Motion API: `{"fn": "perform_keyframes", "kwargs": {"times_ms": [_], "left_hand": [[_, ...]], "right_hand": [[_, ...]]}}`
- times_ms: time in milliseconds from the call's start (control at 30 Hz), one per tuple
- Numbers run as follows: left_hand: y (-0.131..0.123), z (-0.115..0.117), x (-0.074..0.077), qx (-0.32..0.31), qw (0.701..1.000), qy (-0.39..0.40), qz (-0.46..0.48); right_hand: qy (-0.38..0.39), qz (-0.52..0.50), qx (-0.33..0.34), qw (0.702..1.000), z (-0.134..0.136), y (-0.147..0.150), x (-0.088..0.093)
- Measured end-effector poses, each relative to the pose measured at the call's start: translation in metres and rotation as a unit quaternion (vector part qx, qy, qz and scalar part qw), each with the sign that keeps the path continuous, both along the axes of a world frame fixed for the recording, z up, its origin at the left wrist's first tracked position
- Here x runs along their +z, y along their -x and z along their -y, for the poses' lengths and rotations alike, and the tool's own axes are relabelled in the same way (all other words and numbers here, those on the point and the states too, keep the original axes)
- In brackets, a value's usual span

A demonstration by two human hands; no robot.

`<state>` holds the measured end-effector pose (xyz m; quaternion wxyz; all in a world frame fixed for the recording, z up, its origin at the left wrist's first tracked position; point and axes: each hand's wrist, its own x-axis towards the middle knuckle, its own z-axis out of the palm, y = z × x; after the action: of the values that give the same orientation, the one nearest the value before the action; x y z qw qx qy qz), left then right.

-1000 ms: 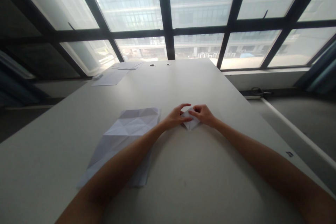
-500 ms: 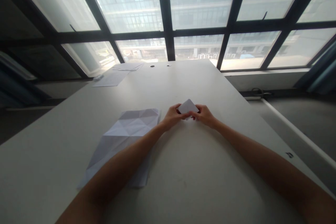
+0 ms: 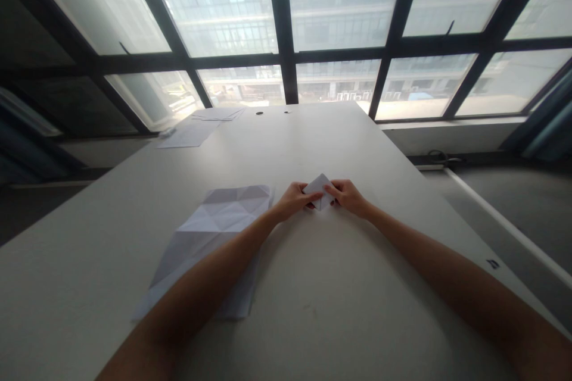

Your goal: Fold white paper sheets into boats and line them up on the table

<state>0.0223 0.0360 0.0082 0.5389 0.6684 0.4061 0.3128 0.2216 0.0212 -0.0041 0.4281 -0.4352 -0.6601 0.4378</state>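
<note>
A small diamond-shaped piece of folded white paper [image 3: 321, 183] is held between my two hands over the middle of the table. My left hand [image 3: 295, 200] grips its left corner, the thumb lying across the face. On the right corner, my right hand [image 3: 351, 196] pinches it with the thumb on top. A crease or slit runs down to the paper's near point. Most of my other fingers are hidden behind it. Under my left forearm lies a larger creased white sheet [image 3: 218, 220], partly covered by the arm.
The white table [image 3: 330, 143] stretches away toward tall windows with dark frames [image 3: 286, 41]. More white sheets [image 3: 187, 132] lie at its far left edge, near two small round holes [image 3: 259, 113]. A small dark mark [image 3: 493, 264] shows near the right edge.
The folded paper has come slightly nearer and its near point now shows. Both thumbs have moved from its lower tip up onto its face.
</note>
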Motion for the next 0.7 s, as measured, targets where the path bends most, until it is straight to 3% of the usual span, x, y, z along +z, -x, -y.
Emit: {"fn": "perform_keyframes", "kwargs": {"times_ms": [100, 333, 567, 700], "left_hand": [[-0.0009, 0.0028, 0.0036, -0.019, 1.000, 0.004, -0.019], [-0.0004, 0.0004, 0.0013, -0.052, 0.994, -0.087, -0.032], [-0.0009, -0.0014, -0.0007, -0.046, 0.994, -0.093, -0.028], [-0.0006, -0.0022, -0.0015, -0.048, 0.993, -0.101, -0.034]], "right_hand": [[-0.027, 0.008, -0.009, 1.000, 0.0001, -0.0008, 0.0005], [0.007, 0.011, 0.006, 1.000, -0.0008, -0.0010, 0.0008], [0.006, 0.015, 0.023, 1.000, -0.0038, 0.0006, -0.0027], [-0.034, 0.029, 0.025, 0.999, -0.0038, 0.0006, -0.0019]]}}
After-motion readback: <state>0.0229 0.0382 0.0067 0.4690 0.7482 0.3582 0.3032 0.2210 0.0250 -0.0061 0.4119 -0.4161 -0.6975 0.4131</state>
